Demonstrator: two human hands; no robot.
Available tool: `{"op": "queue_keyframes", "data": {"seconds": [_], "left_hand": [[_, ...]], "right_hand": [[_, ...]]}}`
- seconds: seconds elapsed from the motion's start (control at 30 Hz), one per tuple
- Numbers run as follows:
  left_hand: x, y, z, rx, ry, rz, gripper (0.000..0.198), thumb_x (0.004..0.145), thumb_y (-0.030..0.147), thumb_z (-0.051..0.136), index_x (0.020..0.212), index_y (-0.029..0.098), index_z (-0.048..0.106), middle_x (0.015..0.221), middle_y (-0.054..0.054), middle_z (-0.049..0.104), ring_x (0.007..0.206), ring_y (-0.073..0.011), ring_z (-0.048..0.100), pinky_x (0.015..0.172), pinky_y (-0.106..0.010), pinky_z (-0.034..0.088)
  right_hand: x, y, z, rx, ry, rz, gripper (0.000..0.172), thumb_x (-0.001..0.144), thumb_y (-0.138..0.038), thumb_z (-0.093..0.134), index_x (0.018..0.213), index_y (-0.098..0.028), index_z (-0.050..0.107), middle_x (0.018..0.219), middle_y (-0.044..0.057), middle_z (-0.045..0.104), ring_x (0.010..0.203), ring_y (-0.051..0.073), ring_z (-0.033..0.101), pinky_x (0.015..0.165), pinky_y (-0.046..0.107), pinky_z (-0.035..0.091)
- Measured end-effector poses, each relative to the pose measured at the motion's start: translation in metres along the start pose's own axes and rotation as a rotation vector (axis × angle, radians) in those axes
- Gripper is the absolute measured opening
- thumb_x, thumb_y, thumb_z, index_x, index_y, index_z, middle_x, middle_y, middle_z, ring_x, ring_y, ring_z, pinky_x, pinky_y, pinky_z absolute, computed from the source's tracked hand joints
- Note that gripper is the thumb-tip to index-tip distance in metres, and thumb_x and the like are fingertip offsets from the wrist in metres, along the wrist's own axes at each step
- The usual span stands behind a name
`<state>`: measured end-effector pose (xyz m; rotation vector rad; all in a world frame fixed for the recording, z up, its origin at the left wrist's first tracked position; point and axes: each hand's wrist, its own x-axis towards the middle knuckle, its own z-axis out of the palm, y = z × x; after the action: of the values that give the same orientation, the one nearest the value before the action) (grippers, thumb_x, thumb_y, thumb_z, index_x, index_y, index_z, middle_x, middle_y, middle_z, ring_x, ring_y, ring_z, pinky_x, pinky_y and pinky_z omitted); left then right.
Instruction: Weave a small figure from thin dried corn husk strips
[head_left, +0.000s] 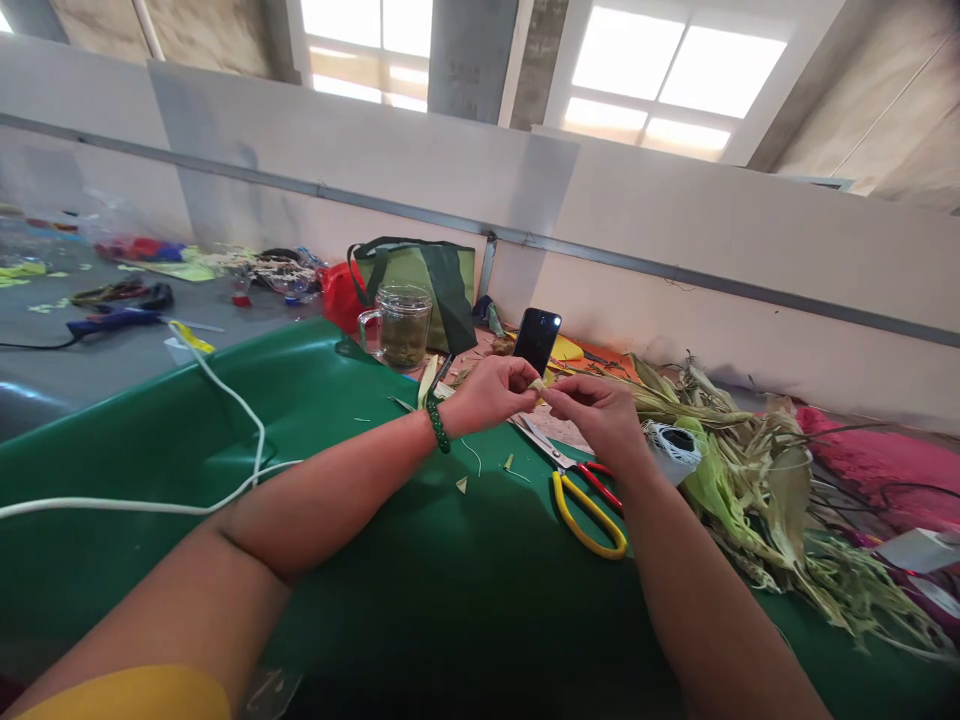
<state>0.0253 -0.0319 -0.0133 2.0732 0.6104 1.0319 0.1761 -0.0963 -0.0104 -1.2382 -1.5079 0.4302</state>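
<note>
A small pale scrap (pixel 538 384) sits above the surface between the two hands, pinched at their fingertips. The left hand (pixel 491 392), with a green beaded bracelet (pixel 438 425) at its wrist, has its thumb and forefinger clamped on one side of it; the right hand (pixel 600 408) has its fingertips closed on the other.

Just beyond the hands a dark phone (pixel 537 338) leans upright. Below the right hand lie scissors (pixel 562 461) with one red and one yellow handle, and a triangular offcut (pixel 461 485) rests nearby on the green sheet (pixel 420 560) covering the surface. Right of the right wrist are a white roll (pixel 679 468), any print on it too small to read, and a heap of dried husks (pixel 787 485). Beyond the left hand, a glass mug (pixel 405 330) of greenish-brown liquid stands in front of a green bag (pixel 454 290). A white cable (pixel 150 506) crosses the sheet at left.
</note>
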Motion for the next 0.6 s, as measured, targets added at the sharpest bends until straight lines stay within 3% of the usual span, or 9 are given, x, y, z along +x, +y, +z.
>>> {"op": "queue_keyframes", "data": {"seconds": [0.13,0.27,0.47,0.6], "left_hand": [[-0.0022,0.0026,0.0030,0.236,0.052,0.043,0.008,0.066,0.007,0.061,0.072,0.012,0.060,0.048,0.008,0.048,0.048,-0.0050,0.042,0.048,-0.017,0.031],[-0.0032,0.0028,0.0048,0.302,0.047,0.028,0.009,0.067,0.008,0.061,0.074,0.012,0.061,0.051,0.008,0.050,0.050,-0.0058,0.043,0.051,-0.018,0.032],[-0.0051,0.0041,0.0054,0.421,0.014,0.036,0.010,0.068,0.009,0.060,0.077,0.014,0.061,0.057,0.005,0.055,0.054,-0.0085,0.048,0.054,-0.020,0.034],[-0.0064,0.0063,0.0040,0.586,0.046,0.063,0.012,0.071,0.011,0.058,0.081,0.016,0.061,0.063,0.002,0.058,0.062,-0.0121,0.053,0.058,-0.022,0.036]], "right_hand": [[-0.0003,-0.0008,0.0025,-0.026,-0.019,0.110,0.017,0.059,-0.034,0.068,0.055,-0.017,0.065,0.048,-0.001,0.055,0.049,0.011,0.045,0.048,0.025,0.036],[-0.0001,0.0002,0.0049,-0.077,-0.025,0.132,0.010,0.057,-0.027,0.061,0.052,-0.019,0.058,0.046,-0.004,0.051,0.047,0.010,0.043,0.046,0.024,0.032],[-0.0007,0.0024,0.0061,-0.134,-0.048,0.113,0.011,0.058,-0.028,0.059,0.052,-0.019,0.057,0.048,-0.003,0.052,0.048,0.011,0.045,0.047,0.024,0.034],[-0.0027,0.0033,0.0089,-0.092,-0.025,0.083,0.017,0.062,-0.035,0.063,0.058,-0.019,0.059,0.052,-0.001,0.057,0.053,0.014,0.054,0.050,0.026,0.042]]}}
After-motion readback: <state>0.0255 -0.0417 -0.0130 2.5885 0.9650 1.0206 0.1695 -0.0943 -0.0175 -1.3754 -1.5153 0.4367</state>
